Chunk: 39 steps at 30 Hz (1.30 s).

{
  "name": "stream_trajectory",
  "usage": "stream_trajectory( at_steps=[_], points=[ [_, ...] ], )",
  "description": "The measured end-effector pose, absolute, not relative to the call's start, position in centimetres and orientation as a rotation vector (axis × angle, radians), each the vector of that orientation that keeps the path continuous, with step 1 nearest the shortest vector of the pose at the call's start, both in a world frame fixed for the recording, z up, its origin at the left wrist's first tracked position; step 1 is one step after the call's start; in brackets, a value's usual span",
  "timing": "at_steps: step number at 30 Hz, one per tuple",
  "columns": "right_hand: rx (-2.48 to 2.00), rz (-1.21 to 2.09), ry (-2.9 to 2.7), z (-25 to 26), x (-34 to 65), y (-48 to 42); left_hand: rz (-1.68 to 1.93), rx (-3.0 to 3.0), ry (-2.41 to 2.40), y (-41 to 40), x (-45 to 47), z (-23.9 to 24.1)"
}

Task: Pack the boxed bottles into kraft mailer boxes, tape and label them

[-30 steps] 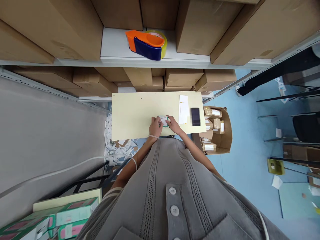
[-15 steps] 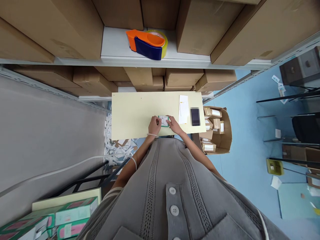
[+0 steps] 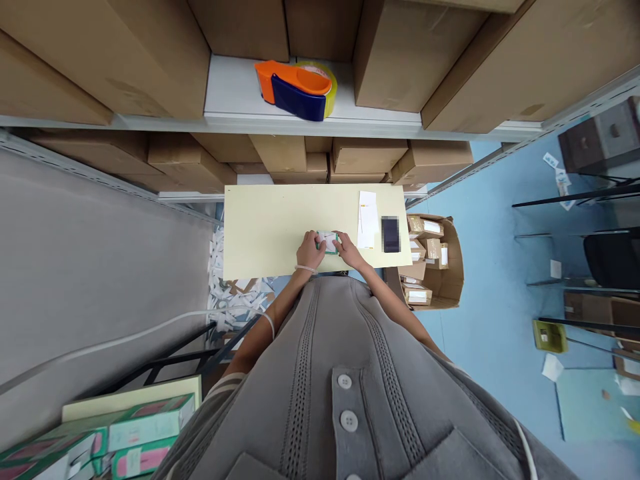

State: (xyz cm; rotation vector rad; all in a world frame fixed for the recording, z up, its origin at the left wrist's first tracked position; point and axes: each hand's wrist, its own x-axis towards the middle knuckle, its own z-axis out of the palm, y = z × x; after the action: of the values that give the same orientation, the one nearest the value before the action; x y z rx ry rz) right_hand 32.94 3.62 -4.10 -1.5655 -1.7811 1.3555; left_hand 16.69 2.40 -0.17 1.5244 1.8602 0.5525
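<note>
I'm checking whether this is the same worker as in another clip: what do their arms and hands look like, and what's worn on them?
The left hand and right hand are bare, with no gloves. A thin white band circles the left wrist. Both forearms are uncovered; the grey knit sleeve has pale stripes near its end.

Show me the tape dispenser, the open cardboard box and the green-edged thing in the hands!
Tape dispenser (image 3: 297,98): head view, on its navy side.
Cardboard box (image 3: 453,267): head view, on its inner wall.
Green-edged item (image 3: 329,242): head view, on its white middle.
</note>
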Motion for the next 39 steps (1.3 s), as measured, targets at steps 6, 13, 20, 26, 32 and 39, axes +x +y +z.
stream_trajectory(
  at_steps=[6, 13, 20, 26, 32, 39],
  points=[
    [-1.545, 1.401, -1.772, -4.1, 33.1, 3.7, 0.552, 1.534, 1.898, 2.4, 16.7, -0.5],
    [-1.492, 1.462, -1.774, -4.2, 33.4, 3.9, 0.557, 1.543, 1.869, 2.6, 16.6, -0.5],
    [-1.486, 1.498, -1.757, -3.8, 33.5, 4.1, 0.608, 1.519, 1.851, 2.4, 16.8, -0.7],
    [-1.493, 1.512, -1.759, -3.2, 33.6, 4.2, 0.660, 1.531, 1.786, 2.2, 16.5, -1.1],
    [-1.609, 1.479, -1.702, -2.8, 33.1, 3.5, 0.739, 1.403, 1.589, 2.6, 15.4, -2.0],
    [-1.774, 1.462, -1.618, -2.3, 31.0, 2.3, 0.707, 1.127, 1.303, 3.0, 14.4, -2.4]
  ],
)
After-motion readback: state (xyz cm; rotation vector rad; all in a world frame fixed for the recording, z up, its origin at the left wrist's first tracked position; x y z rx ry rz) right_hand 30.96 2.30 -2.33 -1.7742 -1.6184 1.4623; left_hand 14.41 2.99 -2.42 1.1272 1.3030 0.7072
